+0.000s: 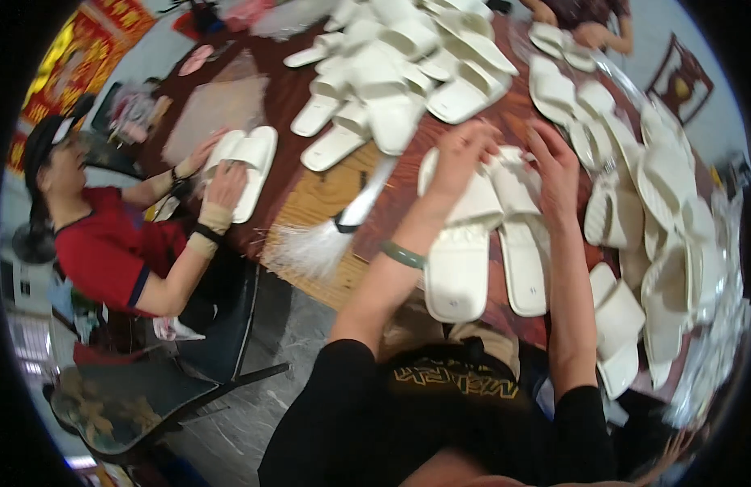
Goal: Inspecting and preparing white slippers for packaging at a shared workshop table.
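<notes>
A pair of white slippers lies side by side in front of me on the dark red table; the left slipper [458,272] and the right slipper [525,264] have their toes pointing away. My left hand [464,154], below a green bangle, is over the toe end with its fingers bent together. Opposite it, my right hand [555,162] curls its fingers inward at the right slipper's toe. Both hands look closed in a pinch; whatever they hold is too small to make out. A bundle of thin white strands [306,247] lies left of the slippers.
White slippers are piled at the far middle [387,81]; more slippers [671,178] line the right side beside clear plastic wrapping [712,357]. At left, a seated person in red [124,243] handles another slipper pair [253,174]. Another person's hands [590,36] work across the table.
</notes>
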`<state>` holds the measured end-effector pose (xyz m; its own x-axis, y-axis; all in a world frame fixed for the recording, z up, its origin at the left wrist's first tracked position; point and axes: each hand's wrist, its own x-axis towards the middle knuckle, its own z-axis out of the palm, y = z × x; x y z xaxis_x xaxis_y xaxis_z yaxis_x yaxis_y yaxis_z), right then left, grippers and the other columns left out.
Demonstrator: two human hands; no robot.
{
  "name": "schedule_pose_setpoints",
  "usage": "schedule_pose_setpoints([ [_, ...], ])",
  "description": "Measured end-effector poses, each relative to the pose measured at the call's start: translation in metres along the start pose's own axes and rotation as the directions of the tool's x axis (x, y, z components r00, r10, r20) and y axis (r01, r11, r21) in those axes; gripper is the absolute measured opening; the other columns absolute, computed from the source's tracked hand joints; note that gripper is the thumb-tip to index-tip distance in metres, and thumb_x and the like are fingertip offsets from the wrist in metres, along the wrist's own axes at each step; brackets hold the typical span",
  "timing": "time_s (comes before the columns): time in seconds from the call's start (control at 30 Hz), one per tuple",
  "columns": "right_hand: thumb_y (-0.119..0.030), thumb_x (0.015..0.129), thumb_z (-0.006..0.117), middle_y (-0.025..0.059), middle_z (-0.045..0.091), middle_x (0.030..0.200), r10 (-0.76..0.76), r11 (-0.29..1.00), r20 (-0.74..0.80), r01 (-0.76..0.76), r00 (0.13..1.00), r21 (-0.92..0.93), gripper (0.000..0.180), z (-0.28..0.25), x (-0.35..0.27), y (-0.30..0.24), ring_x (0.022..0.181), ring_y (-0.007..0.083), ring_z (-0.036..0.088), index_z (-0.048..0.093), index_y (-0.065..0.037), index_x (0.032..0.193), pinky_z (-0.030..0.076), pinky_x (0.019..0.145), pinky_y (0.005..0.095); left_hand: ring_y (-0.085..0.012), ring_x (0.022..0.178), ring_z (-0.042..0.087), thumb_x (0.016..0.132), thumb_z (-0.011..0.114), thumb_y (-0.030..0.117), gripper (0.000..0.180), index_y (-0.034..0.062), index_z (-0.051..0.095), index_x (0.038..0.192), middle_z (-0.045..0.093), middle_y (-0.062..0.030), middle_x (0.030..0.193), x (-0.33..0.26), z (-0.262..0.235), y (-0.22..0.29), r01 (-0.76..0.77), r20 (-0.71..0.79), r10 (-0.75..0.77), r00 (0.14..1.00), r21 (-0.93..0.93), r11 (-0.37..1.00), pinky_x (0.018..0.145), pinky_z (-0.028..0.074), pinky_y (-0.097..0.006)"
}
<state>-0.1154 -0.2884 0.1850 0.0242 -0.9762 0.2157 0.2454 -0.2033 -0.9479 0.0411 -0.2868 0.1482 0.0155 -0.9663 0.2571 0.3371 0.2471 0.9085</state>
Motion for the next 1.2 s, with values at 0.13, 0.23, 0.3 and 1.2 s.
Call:
schedule_pose_setpoints([
  [0.13, -0.013, 0.087, 0.06, -0.0046, 0.055, 0.073, -0.08, 0.989, 0.063, 0.087, 0.995, -0.119, 0.019, 0.008, -0.004, 0.0, 0.058, 0.0016, 0.042, 0.064, -0.001, 0.101, 0.031, 0.049, 0.0172, -0.0031, 0.057, 0.044, 0.094, 0.046, 0.021, 0.022, 0.0029, 0.059, 0.097, 0.053, 0.0022, 0.065, -0.002, 0.004, 0.003, 0.017, -0.05, -0.014, 0.999, 0.069, 0.997, 0.051, 0.036, -0.017],
  [0.23, -0.014, 0.086, 0.061, -0.0074, 0.052, 0.071, 0.003, 0.979, 0.004, -0.002, 1.0, -0.204, 0.018, 0.014, -0.005, -0.003, 0.057, 0.0001, 0.038, 0.064, -0.001, 0.098, 0.027, 0.048, 0.0163, -0.0017, 0.053, 0.038, 0.095, 0.045, 0.024, 0.022, 0.0065, 0.059, 0.094, 0.045, 0.0051, 0.061, -0.002, 0.007, 0.011, 0.057, -0.061, -0.054, 0.997, 0.043, 0.997, 0.048, 0.031, -0.016],
  [0.3, -0.014, 0.087, 0.061, -0.0076, 0.052, 0.07, 0.049, 0.975, -0.008, -0.049, 0.999, -0.215, 0.017, 0.014, -0.005, -0.003, 0.056, -0.0001, 0.038, 0.065, -0.001, 0.097, 0.027, 0.048, 0.0162, -0.0021, 0.052, 0.035, 0.095, 0.044, 0.025, 0.023, 0.0064, 0.058, 0.095, 0.043, 0.0057, 0.06, -0.004, 0.009, 0.015, 0.035, -0.045, -0.032, 0.998, 0.065, 0.997, 0.047, 0.028, -0.016],
  [1.2, -0.017, 0.086, 0.062, -0.0088, 0.046, 0.064, 0.03, 0.988, 0.153, -0.006, 0.988, -0.157, 0.015, -0.005, -0.003, 0.031, 0.052, -0.0008, 0.032, 0.063, -0.003, 0.094, 0.02, 0.046, 0.0153, -0.0074, 0.066, 0.055, 0.091, 0.05, 0.011, 0.019, -0.0017, 0.061, 0.1, 0.06, -0.0034, 0.072, -0.015, 0.007, 0.022, -0.139, -0.025, 0.144, 0.989, 0.14, 0.98, 0.056, 0.043, -0.022],
])
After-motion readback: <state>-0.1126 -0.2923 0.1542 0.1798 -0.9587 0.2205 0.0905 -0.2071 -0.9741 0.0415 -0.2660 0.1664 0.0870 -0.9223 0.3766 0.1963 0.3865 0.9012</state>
